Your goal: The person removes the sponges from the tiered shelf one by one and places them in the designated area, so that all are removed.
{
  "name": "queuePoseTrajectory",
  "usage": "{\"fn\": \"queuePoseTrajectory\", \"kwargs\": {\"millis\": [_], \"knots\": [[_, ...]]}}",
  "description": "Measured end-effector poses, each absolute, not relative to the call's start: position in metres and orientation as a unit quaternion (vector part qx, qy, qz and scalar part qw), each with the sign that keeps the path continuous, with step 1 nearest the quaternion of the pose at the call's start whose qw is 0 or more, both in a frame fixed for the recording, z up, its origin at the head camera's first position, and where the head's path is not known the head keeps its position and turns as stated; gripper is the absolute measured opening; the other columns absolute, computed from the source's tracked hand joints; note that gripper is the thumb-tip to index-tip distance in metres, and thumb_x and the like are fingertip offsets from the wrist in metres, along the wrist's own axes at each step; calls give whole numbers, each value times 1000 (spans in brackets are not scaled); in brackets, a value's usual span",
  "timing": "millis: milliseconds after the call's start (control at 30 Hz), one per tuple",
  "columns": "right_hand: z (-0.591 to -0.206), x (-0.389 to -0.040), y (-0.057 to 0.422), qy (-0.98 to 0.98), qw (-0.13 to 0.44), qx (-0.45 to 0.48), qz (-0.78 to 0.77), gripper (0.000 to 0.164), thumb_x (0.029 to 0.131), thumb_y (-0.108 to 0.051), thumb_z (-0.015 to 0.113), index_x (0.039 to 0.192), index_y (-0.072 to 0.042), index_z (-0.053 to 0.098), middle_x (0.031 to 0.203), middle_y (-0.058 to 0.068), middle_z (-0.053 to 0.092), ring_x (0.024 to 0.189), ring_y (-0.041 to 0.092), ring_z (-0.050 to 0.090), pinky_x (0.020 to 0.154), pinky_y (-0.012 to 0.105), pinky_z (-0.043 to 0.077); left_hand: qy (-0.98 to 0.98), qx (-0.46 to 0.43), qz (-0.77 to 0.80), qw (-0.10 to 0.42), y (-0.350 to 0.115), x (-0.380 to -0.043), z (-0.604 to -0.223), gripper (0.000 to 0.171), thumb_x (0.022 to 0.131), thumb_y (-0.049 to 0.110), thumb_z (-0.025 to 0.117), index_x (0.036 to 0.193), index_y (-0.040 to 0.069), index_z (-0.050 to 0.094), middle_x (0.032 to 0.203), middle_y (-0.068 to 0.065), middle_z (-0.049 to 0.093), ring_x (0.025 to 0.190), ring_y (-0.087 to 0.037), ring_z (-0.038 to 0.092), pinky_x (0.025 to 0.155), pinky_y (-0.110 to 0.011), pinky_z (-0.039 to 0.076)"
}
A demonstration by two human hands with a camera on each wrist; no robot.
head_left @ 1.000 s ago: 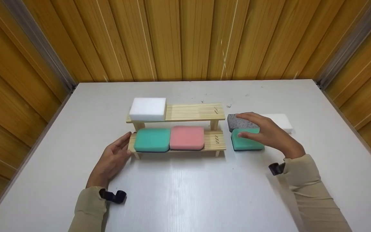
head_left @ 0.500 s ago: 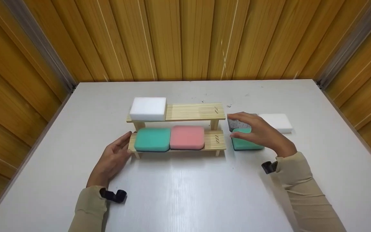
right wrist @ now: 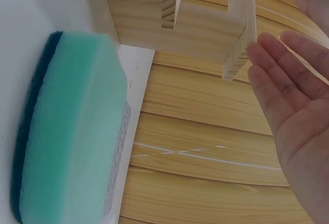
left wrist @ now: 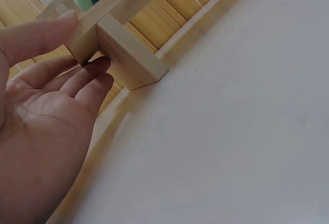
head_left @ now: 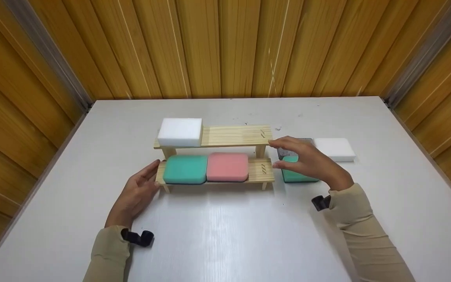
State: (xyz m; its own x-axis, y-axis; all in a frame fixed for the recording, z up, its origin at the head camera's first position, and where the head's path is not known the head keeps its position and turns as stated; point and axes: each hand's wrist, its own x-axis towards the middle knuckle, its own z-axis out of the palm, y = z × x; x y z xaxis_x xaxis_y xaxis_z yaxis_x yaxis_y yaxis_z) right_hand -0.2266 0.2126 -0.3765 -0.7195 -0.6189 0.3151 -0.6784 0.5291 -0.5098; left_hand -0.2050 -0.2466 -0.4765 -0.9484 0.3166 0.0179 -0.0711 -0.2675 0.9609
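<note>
The loading looks about half done: your pale wooden two-tier rack [head_left: 233,136] carries a white rectangular foam block [head_left: 180,132] above, and a teal foam sponge [head_left: 185,169] beside a pink foam sponge [head_left: 227,167] below. Apparently left are a second teal sponge [head_left: 296,175], a speckled grey block [head_left: 284,154] and a flat white block [head_left: 334,149] on the white surface [head_left: 225,235]. Your left hand [head_left: 135,196] has its fingers around the rack's left end; your right hand [head_left: 309,160], fingers apart and holding nothing, partly hides the grey block.
</note>
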Motion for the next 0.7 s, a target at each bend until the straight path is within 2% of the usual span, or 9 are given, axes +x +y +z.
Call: {"fn": "queuePoseTrajectory", "kwargs": {"millis": [233,400,700], "knots": [[-379,-228,204,-867,44,387,310,58,79,-13,77,132,-4,56,125,12,62,111,28,62,93,45,54,593,95,790,123,-246,-204,-476,76,90,-9,54,153,-1,12,161,-15,12,149,-29,13,109,-20,39],[-382,-228,197,-862,40,406,300,56,83,-16,75,133,-2,54,129,13,60,109,27,60,89,42,54,594,91,790,125,-246,-204,-476,75,91,-8,54,153,0,12,161,-14,13,149,-28,13,109,-20,39],[-380,-227,182,-872,-14,386,302,61,86,-23,72,139,-3,49,140,15,52,130,32,49,107,51,43,587,72,795,136,-246,-205,-475,80,89,-7,57,153,1,10,162,-13,9,150,-27,12,109,-20,39]]}}
